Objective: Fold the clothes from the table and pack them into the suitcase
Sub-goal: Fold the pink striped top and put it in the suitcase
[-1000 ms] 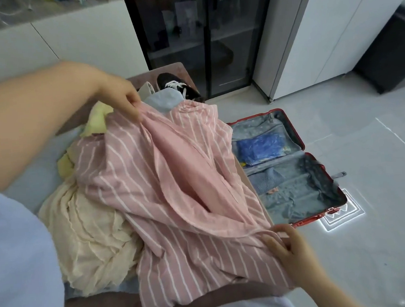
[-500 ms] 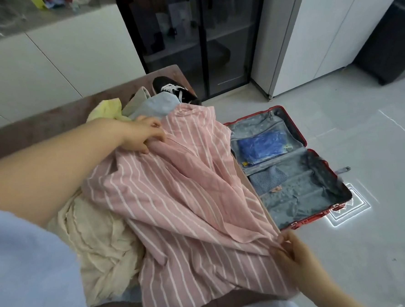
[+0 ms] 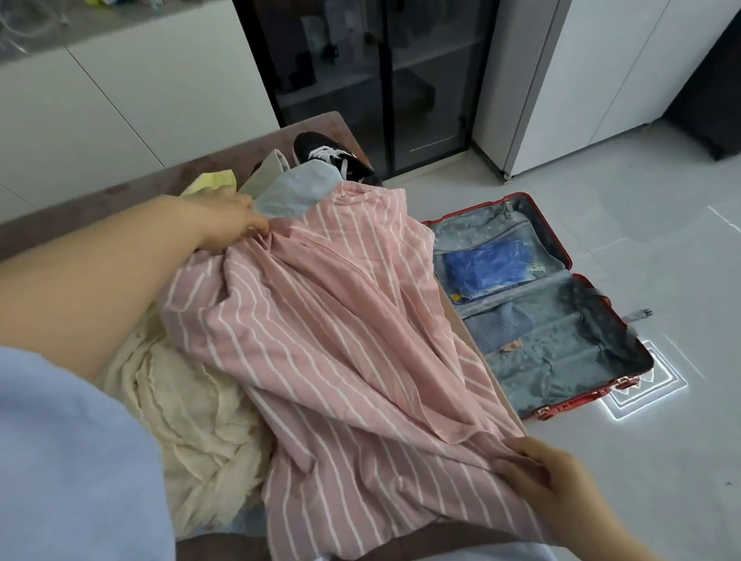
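I see left hand (image 3: 226,219) pinching pink striped shirt (image 3: 342,347) at far end | right hand (image 3: 541,473) pinching near edge | shirt lies on table (image 3: 180,175) over cream cloth (image 3: 195,421) | suitcase (image 3: 567,264) open on floor | I worry: loose cloth may bunch or slide off.

Rumpled pink striped shirt (image 3: 342,347) atop clothes pile on table (image 3: 73,203); open red suitcase (image 3: 553,312) beside.

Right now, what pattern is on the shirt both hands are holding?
The shirt is pink with thin white stripes; the head view shows it.
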The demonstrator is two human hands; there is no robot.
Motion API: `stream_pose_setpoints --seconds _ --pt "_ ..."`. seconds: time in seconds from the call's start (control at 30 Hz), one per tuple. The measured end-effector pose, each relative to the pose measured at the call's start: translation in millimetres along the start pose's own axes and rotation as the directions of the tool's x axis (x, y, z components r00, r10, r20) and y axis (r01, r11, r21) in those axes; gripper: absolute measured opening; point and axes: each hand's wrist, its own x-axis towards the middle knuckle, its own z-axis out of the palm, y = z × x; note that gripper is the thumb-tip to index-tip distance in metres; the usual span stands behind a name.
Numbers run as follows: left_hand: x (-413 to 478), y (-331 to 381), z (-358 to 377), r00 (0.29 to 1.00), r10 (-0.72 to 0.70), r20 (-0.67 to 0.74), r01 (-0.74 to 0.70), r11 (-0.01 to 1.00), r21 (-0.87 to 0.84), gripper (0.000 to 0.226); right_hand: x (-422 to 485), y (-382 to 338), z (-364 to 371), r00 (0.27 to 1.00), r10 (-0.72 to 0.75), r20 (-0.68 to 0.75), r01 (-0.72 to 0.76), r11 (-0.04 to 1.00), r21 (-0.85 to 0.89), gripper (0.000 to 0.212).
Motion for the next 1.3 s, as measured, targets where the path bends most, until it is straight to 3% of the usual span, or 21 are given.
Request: stream_pose_setpoints --seconds 0.07,0.17,0.23,0.37,0.47,0.53,0.6,0.67,0.73,0.8,0.9,0.97,1.1,1.13,1.3 --pt "-1.3 -1.2 10.4 0.997 -0.055 -0.060 0.052 0.998 -0.046 0.042 -1.0 -12.7 0.5 0.999 -0.038 0.030 0.039 0.999 -0.028 0.027" --pt "-5.6 -4.2 7.0 0.995 -0.053 -0.089 0.034 0.977 -0.210 0.022 -4.1 -18.1 -3.4 0.991 -0.128 0.028 0.129 0.990 -0.054 0.069" --pt "-10.8 -4.6 -19.5 0.992 -0.064 -0.109 0.025 0.944 -0.330 0.014 -6.2 -19.7 -6.9 0.989 -0.139 -0.047 0.137 0.990 -0.033 0.075" --pt "-8.0 10.4 -78.2 0.918 -0.124 -0.377 -0.078 0.875 -0.478 0.014 -1.1 -12.4 -8.7 0.955 -0.057 -0.292 0.100 0.986 0.135 0.068" --pt "9.5 49.9 -101.3 0.825 -0.186 -0.534 -0.286 0.677 -0.678 0.027 14.3 -2.5 -0.2 0.966 0.053 -0.253 -0.027 0.994 0.103 0.048" --pt "27.1 69.5 -98.5 0.864 -0.144 -0.482 -0.322 0.578 -0.750 0.052 25.2 2.6 6.3 0.972 0.165 -0.168 -0.150 0.984 0.093 0.037" --pt "40.3 74.8 -79.3 0.936 -0.137 -0.325 -0.151 0.677 -0.720 0.083 30.5 2.7 9.2 0.974 0.201 -0.104 -0.195 0.979 0.063 0.026" --pt "39.4 65.7 -50.9 0.963 -0.181 -0.200 0.005 0.753 -0.658 0.076 32.5 -0.1 8.3 0.974 0.212 -0.076 -0.208 0.976 0.059 0.021" --pt "22.8 49.9 -20.2 0.981 -0.160 -0.106 0.062 0.788 -0.613 0.047 33.9 1.1 6.9 0.973 0.223 -0.064 -0.221 0.975 0.032 0.018" --pt "1.7 28.9 10.8 0.985 -0.173 -0.005 0.136 0.792 -0.595 0.046 34.1 -0.2 6.2 0.974 0.221 -0.045 -0.223 0.974 -0.048 0.020" --pt "-27.3 4.3 40.8 0.957 -0.284 -0.052 0.174 0.712 -0.680 0.053 34.3 -1.5 8.0 0.988 0.152 -0.022 -0.153 0.982 -0.112 0.028" --pt "-41.3 -2.8 50.5 0.935 -0.346 -0.076 0.180 0.649 -0.739 0.054 30.7 -9.7 8.1 0.991 0.134 -0.022 -0.135 0.990 -0.044 0.023" --pt "-60.3 2.9 59.5 0.921 -0.364 -0.137 0.134 0.628 -0.767 0.022 26.2 -27.5 7.9 0.972 0.233 -0.026 -0.228 0.966 0.125 0.025" --pt "-64.7 4.7 57.8 0.909 -0.384 -0.161 0.113 0.600 -0.792 0.026 26.0 -32.4 5.2 0.973 0.228 -0.027 -0.222 0.964 0.144 0.026" --pt "-95.6 -18.3 32.5 0.717 -0.640 -0.275 0.029 0.422 -0.906 0.029 42.2 -70.8 -49.0 0.976 0.215 0.015 -0.215 0.963 0.164 0.013"
